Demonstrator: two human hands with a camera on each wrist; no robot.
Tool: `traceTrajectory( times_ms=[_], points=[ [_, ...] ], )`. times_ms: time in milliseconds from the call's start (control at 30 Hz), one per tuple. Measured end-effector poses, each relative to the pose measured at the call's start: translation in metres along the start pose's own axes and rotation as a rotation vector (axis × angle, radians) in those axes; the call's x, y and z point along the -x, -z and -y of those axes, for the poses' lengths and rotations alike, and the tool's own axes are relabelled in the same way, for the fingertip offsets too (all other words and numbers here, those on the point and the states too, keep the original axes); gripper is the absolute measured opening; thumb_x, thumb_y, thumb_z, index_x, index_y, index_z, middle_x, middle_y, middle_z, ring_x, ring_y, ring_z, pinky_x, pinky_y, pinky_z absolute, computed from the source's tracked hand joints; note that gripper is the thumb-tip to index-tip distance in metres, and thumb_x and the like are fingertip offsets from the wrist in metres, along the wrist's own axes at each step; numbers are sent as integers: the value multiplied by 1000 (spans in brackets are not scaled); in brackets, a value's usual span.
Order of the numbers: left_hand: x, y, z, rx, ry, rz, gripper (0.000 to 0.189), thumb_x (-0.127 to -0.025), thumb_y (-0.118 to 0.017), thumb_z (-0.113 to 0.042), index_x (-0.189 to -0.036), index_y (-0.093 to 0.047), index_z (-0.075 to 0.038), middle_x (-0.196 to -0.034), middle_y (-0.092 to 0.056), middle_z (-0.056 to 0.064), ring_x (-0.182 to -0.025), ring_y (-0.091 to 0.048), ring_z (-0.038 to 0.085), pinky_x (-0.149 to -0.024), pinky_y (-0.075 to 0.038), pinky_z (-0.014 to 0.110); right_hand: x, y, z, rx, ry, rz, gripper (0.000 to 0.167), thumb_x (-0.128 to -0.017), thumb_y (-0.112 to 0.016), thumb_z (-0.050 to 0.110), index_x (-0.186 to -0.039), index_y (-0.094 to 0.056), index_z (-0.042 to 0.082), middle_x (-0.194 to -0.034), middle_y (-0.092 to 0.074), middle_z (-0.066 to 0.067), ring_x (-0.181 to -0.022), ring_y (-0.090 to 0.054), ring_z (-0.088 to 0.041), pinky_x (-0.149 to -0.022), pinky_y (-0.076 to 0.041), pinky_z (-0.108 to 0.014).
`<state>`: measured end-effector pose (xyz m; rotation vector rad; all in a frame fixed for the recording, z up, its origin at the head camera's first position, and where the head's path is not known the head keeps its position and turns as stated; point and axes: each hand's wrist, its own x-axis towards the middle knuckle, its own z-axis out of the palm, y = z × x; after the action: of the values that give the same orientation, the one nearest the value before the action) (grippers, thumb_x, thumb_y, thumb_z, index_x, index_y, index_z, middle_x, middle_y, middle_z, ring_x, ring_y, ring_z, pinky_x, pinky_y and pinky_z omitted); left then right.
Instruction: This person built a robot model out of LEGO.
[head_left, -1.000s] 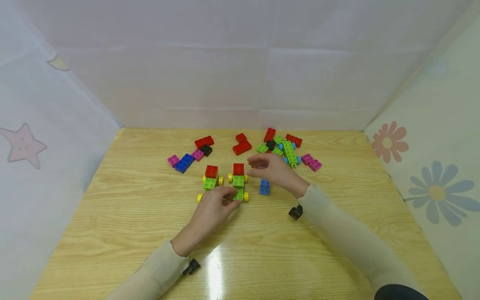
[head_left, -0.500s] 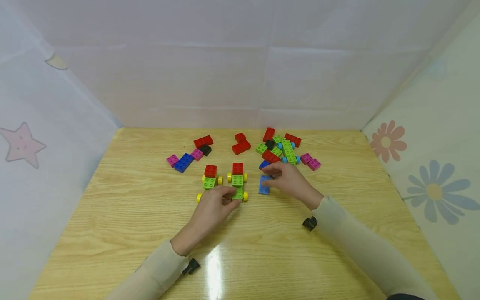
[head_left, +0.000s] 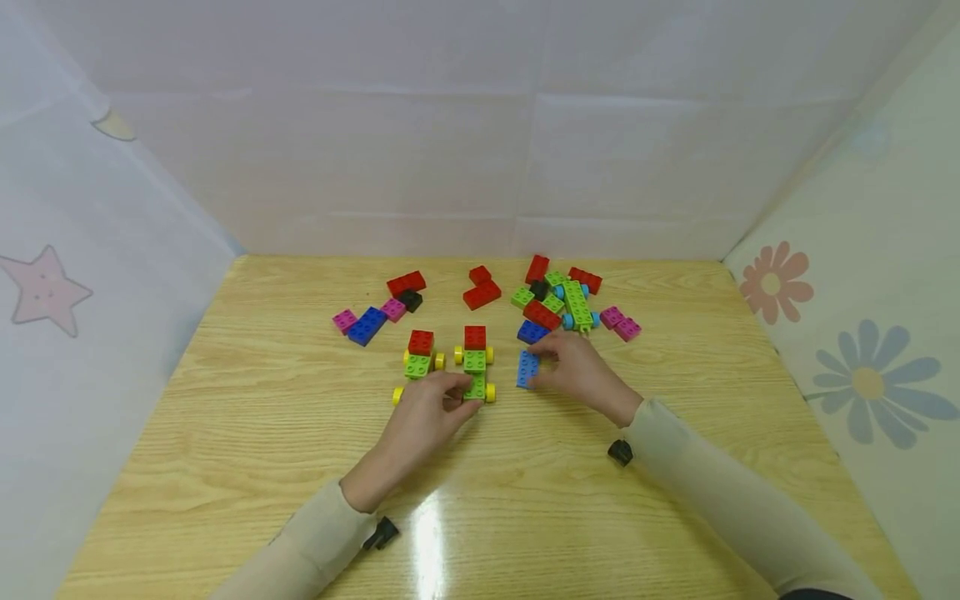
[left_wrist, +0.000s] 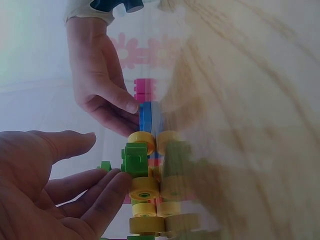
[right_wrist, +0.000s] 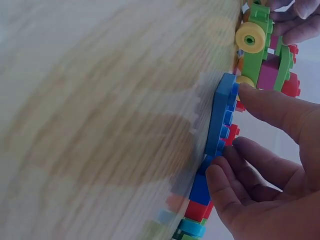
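In the head view my left hand (head_left: 435, 408) rests beside a toy car (head_left: 474, 362) with a green base, yellow wheels and a red brick on top. The left wrist view shows its fingertips against the car's green end (left_wrist: 134, 159), the thumb straight and apart. My right hand (head_left: 588, 375) holds a light blue brick (head_left: 527, 369) by its two ends. In the right wrist view, the thumb (right_wrist: 265, 102) is at one end of that brick and fingertips at the other. A second, similar car (head_left: 419, 357) stands left of the first, partly hidden by my left hand.
Behind my right hand are a dark blue brick (head_left: 531, 331), a red brick (head_left: 542, 315) and a green base with blue wheels (head_left: 577, 305). Pink bricks (head_left: 621, 322) lie to its right. Red bricks (head_left: 482, 293) and a blue brick (head_left: 367, 326) lie farther back and left.
My right hand has come back toward me from beside the car's red brick, and its fingers have closed on the light blue brick. The left hand has stayed in place.
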<state>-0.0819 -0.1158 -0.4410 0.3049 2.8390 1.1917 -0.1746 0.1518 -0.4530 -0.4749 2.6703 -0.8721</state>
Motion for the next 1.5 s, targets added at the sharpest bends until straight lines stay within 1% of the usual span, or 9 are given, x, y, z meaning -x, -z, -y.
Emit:
traceTrajectory(
  times_ms=[133, 300, 500, 633, 767, 900, 1100, 1300, 1500],
  points=[
    [1, 0, -1, -4, 6, 2, 29, -100, -87, -18, -125, -83, -3, -115, -82, 13, -95, -73, 18, -89, -68, 41, 2, -2, 1, 30, 3, 4, 56, -94, -92, 27, -144, -75, 8, -144, -69, -14, -137, -62, -37, -122, -52, -57],
    [1, -1, -1, 1, 7, -1, 30, -100, -87, -17, -126, -83, -3, -116, -82, 13, -95, -74, 18, -89, -68, 41, 5, -1, 0, 40, 8, 2, 58, -94, -93, 28, -144, -75, 7, -137, -68, -13, -126, -63, -33, -116, -56, -53],
    [1, -1, -1, -7, -1, -8, 31, -100, -87, -18, -126, -83, -3, -115, -83, 13, -94, -74, 16, -89, -68, 41, 9, 3, -2, 42, 1, 16, 59, -93, -94, 33, -142, -76, 6, -139, -68, -14, -123, -63, -31, -111, -57, -52],
    [2, 0, 1, -12, -12, -11, 31, -100, -86, -18, -127, -83, -3, -113, -82, 12, -91, -71, 14, -87, -66, 40, 12, 5, -4, 33, 1, 23, 51, -93, -93, 31, -135, -80, 6, -125, -73, -9, -111, -67, -26, -102, -60, -47],
    [5, 4, 2, 7, 5, -14, 32, -100, -86, -19, -129, -82, -5, -116, -82, 11, -96, -73, 17, -89, -67, 39, 14, 5, -6, 14, -13, 33, 41, -94, -93, 28, -129, -82, 8, -113, -75, -4, -102, -68, -20, -96, -62, -43],
    [9, 13, 6, 38, 40, -25, 35, -100, -86, -21, -132, -81, -6, -125, -83, 10, -106, -78, 21, -92, -69, 40, 17, 4, -9, 9, -28, 35, 32, -95, -92, 26, -120, -82, 9, -111, -76, -4, -101, -69, -20, -96, -62, -43],
    [14, 22, 17, 46, 45, -29, 38, -102, -85, -27, -133, -81, -6, -127, -83, 10, -107, -78, 22, -94, -68, 40, 20, 3, -11, -4, -35, 27, 28, -96, -92, 25, -117, -81, 9, -110, -76, -5, -100, -69, -19, -95, -62, -43],
    [16, 18, 19, 65, 32, -11, 34, -102, -85, -23, -132, -81, -7, -122, -83, 9, -104, -76, 18, -93, -68, 38, 20, 1, -10, -38, -66, 34, 27, -95, -92, 25, -116, -80, 12, -108, -77, -2, -99, -69, -18, -95, -62, -41],
    [15, 7, 5, 127, -10, 23, 30, -100, -86, -15, -127, -82, -2, -120, -82, 14, -102, -80, 21, -90, -69, 36, 22, 2, -8, -59, -43, 55, 26, -95, -92, 25, -113, -79, 10, -104, -79, -2, -95, -72, -15, -91, -64, -38]
  ],
)
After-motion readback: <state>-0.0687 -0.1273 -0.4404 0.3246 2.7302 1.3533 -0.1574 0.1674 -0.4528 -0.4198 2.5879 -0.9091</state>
